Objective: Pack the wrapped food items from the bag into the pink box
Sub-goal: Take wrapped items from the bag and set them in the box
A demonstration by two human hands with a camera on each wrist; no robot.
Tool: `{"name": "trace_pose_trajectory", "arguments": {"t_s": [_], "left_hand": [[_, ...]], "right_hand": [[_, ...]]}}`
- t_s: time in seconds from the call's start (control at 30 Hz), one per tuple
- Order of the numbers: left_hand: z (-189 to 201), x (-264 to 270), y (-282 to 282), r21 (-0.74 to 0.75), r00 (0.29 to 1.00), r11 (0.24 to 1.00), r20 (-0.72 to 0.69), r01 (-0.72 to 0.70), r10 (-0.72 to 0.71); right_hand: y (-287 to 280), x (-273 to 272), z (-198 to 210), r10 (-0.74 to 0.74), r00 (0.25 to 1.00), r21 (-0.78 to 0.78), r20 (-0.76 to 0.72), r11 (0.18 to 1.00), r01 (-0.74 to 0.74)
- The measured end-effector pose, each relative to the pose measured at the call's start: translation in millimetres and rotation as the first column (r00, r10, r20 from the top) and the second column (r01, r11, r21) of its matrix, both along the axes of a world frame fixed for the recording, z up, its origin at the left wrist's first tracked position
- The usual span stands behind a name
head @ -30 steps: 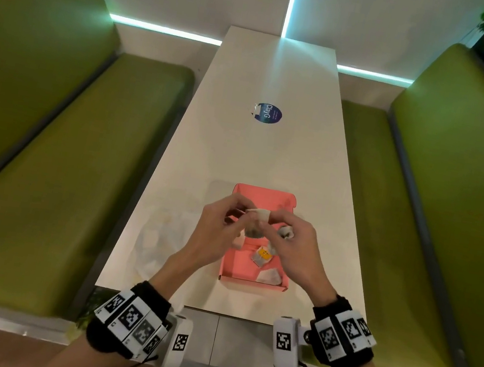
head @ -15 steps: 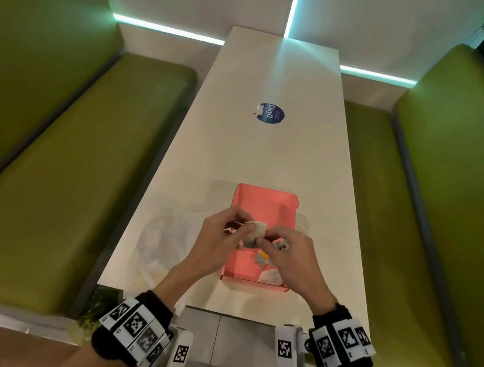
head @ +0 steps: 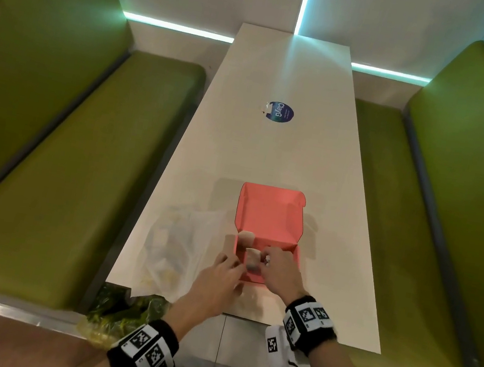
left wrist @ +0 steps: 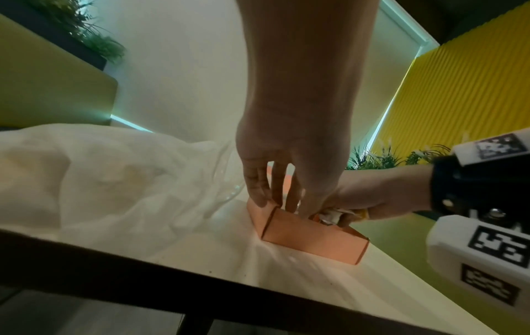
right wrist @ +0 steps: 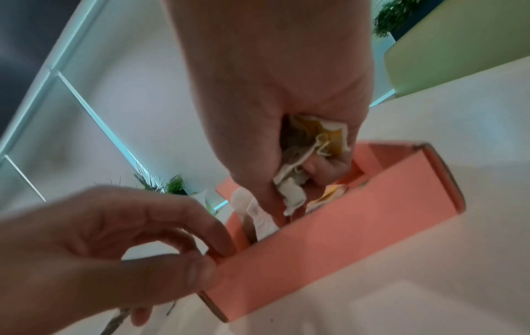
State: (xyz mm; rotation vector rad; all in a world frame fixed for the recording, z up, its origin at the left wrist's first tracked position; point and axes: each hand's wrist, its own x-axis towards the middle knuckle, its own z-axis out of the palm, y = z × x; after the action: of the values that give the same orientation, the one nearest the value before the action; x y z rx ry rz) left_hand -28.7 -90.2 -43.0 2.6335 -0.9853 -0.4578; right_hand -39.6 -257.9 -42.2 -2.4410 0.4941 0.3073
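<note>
Both hands are down at the pink box (head: 270,217) near the front edge of the long table (head: 276,144). The left hand (head: 220,276) has its fingers on the near left corner of the box, with the thumb on the outside wall and the fingertips on the rim, so it pinches that corner. The right hand (right wrist: 275,108) is curled tight around a crumpled wrapped food item (right wrist: 318,138), white paper with a yellow patch, and holds it just over the open box.

The box lid stands open at the far side. Inside the box sit more wrapped items: one white one (head: 246,237) leans in the far left corner, and another (head: 253,254) lies between the two hands. In the right wrist view a yellow and white one (right wrist: 329,195) peeks over the wall.

A clear plastic bag (head: 175,246) lies crumpled just left of the box, close to the left hand. Pale lumps show through it, but what they are I cannot tell.
</note>
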Motion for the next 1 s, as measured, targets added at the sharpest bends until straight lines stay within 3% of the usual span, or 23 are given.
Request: {"name": "trace_pose_trajectory", "arguments": {"t_s": [0.33,0.7,0.9,1.0], "left_hand": [[-9,-1,-1,0.007,0.998,1.000,0.056,0.015,-0.015],[-14,1,0,0.002,0.998,1.000,0.060,0.030,-0.030],[-13,-1,0,-0.025,0.999,1.000,0.050,0.007,-0.006],[-9,0,-1,0.000,0.999,1.000,0.043,0.007,-0.007]], "right_hand": [[15,13,-8,-0.008,0.998,-0.097,0.069,0.995,0.015],[24,22,-17,-0.144,0.980,0.000,0.138,0.989,0.145],[7,13,-8,-0.181,0.976,0.035,0.122,0.983,0.178],[-12,4,-2,-0.170,0.983,-0.035,0.063,0.984,0.172]]}}
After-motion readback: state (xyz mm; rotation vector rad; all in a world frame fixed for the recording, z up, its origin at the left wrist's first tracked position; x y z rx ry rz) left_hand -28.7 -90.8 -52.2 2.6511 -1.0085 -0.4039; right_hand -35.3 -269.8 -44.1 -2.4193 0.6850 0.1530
